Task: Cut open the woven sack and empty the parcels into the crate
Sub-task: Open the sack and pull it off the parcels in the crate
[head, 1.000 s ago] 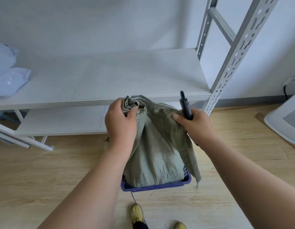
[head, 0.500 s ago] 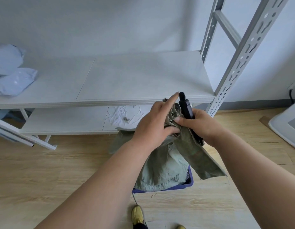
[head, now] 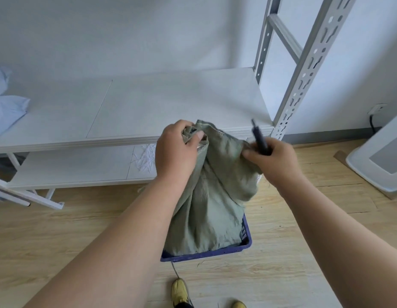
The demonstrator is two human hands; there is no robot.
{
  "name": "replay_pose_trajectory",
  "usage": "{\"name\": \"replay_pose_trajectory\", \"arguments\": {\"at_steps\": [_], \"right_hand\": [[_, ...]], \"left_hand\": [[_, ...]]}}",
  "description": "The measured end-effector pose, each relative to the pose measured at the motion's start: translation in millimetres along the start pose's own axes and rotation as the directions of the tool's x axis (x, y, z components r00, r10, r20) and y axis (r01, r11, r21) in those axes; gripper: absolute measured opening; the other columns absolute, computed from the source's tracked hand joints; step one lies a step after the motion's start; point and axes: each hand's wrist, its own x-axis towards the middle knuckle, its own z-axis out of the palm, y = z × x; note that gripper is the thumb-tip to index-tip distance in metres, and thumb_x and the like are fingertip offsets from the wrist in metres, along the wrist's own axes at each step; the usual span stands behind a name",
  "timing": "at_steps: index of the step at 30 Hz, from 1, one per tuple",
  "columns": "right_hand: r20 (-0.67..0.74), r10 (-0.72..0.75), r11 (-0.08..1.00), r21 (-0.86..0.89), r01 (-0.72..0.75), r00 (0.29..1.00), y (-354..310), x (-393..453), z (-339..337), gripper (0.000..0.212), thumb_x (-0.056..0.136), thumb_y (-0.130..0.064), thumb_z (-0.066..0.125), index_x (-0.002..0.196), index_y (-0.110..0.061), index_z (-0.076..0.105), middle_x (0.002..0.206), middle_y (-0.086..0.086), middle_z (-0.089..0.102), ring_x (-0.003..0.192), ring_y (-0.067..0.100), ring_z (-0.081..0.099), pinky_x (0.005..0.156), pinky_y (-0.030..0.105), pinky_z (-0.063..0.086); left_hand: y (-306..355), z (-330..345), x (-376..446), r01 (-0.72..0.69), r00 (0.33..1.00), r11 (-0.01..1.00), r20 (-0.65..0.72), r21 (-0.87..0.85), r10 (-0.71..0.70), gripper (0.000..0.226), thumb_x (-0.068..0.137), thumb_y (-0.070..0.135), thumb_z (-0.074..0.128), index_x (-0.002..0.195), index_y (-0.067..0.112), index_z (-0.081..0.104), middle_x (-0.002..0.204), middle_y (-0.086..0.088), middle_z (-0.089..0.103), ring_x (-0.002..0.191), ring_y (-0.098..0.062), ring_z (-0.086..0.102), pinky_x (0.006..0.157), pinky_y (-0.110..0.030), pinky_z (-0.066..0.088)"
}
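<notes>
A grey-green woven sack (head: 211,207) hangs upright with its lower end inside a blue plastic crate (head: 244,245) on the floor. My left hand (head: 177,152) grips the bunched top corner of the sack. My right hand (head: 275,161) holds a black knife (head: 259,138) pointing upward and also pinches the sack's other upper edge. The sack hides the inside of the crate, so no parcels show there.
A white metal shelf (head: 171,103) stands just behind the crate, with its upright post (head: 304,70) at right. Pale blue parcels (head: 6,107) lie on the shelf's far left. A white bin lid (head: 384,156) lies on the wooden floor at right. My yellow shoes (head: 181,292) are below the crate.
My left hand has moved back to the left and regripped the bunched top of the sack. The two hands have drawn apart and the sack hangs lifted over the crate again.
</notes>
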Motion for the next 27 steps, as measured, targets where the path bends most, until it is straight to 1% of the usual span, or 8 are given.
{"name": "replay_pose_trajectory", "arguments": {"at_steps": [5,9,13,17,20,23,25,27], "right_hand": [[0.041,0.013,0.996,0.093,-0.017,0.999,-16.0,5.1,-3.2,0.010,0.080,-0.017,0.074,0.078,-0.022,0.066,0.069,0.001,0.063,0.065,0.018,0.059,0.064,0.030,0.051],[-0.037,0.005,0.983,0.185,0.002,0.999,-20.6,4.7,-5.9,0.008,0.082,-0.028,0.074,0.082,-0.023,0.068,0.074,0.000,0.067,0.049,0.003,0.056,0.049,0.019,0.049],[0.064,0.046,0.999,-0.008,-0.046,0.997,-9.7,1.6,7.6,0.008,0.082,-0.028,0.073,0.082,-0.026,0.065,0.074,0.001,0.065,0.072,0.024,0.064,0.067,0.035,0.055],[0.222,-0.014,0.997,0.075,-0.003,0.975,-11.8,-14.8,21.4,0.026,0.082,-0.022,0.075,0.106,-0.027,0.065,0.081,0.000,0.067,0.064,0.006,0.063,0.053,0.014,0.050],[0.287,0.030,0.982,0.172,-0.082,0.957,-12.3,-17.4,33.3,0.019,0.080,-0.022,0.078,0.089,-0.016,0.061,0.064,-0.005,0.054,0.048,0.003,0.052,0.048,0.017,0.044],[0.165,0.187,0.962,0.169,-0.215,0.968,-9.1,-6.9,30.2,0.021,0.082,-0.028,0.075,0.079,-0.016,0.058,0.061,-0.002,0.053,0.051,0.015,0.047,0.051,0.026,0.042],[0.095,0.251,0.941,0.210,-0.266,0.963,-7.7,-0.9,24.0,0.024,0.083,-0.028,0.074,0.074,-0.018,0.054,0.060,0.001,0.051,0.051,0.017,0.045,0.053,0.029,0.042],[0.083,0.261,0.935,0.226,-0.274,0.962,-7.3,1.9,21.5,0.027,0.083,-0.028,0.074,0.072,-0.018,0.051,0.060,0.002,0.049,0.051,0.019,0.044,0.054,0.030,0.041]], "left_hand": [[1.8,5.1,-7.0,-0.033,0.999,0.999,0.004,0.017,0.033,0.019,0.088,0.030,0.066,0.103,0.018,0.065,0.103,0.000,0.063,0.091,-0.017,0.058,0.071,-0.025,0.039],[6.3,-4.9,-1.9,-0.069,0.980,0.996,-0.193,-0.053,0.057,0.019,0.089,0.029,0.066,0.102,0.016,0.065,0.099,0.006,0.057,0.085,-0.010,0.051,0.069,-0.015,0.032],[-10.8,3.3,-4.8,0.086,0.996,0.994,0.010,0.061,-0.087,0.020,0.090,0.032,0.063,0.105,0.019,0.063,0.105,0.000,0.064,0.091,-0.017,0.057,0.070,-0.024,0.036],[1.3,1.9,1.7,0.063,0.991,0.992,0.124,-0.113,-0.049,0.018,0.087,0.026,0.066,0.105,0.024,0.065,0.101,0.005,0.066,0.092,-0.015,0.061,0.075,-0.028,0.048],[18.9,1.9,-6.7,0.033,0.902,0.970,0.425,-0.240,0.074,0.042,0.089,0.021,0.065,0.128,0.032,0.056,0.116,0.014,0.063,0.105,-0.005,0.061,0.092,-0.024,0.048],[14.2,-6.6,-12.0,0.145,0.837,0.915,0.540,-0.376,0.089,0.075,0.089,0.024,0.068,0.148,0.039,0.024,0.135,0.019,0.046,0.112,-0.001,0.060,0.098,-0.023,0.045],[-3.0,-14.8,-15.0,0.113,0.838,0.973,0.545,-0.201,0.016,0.096,0.080,0.034,0.076,0.149,0.043,0.011,0.149,0.015,0.031,0.120,-0.006,0.054,0.102,-0.033,0.042],[-24.4,-19.1,-23.2,0.056,0.782,0.982,0.604,0.179,-0.155,0.100,0.069,0.046,0.081,0.148,0.040,0.019,0.152,0.009,0.031,0.127,-0.014,0.048,0.105,-0.042,0.042]]}}
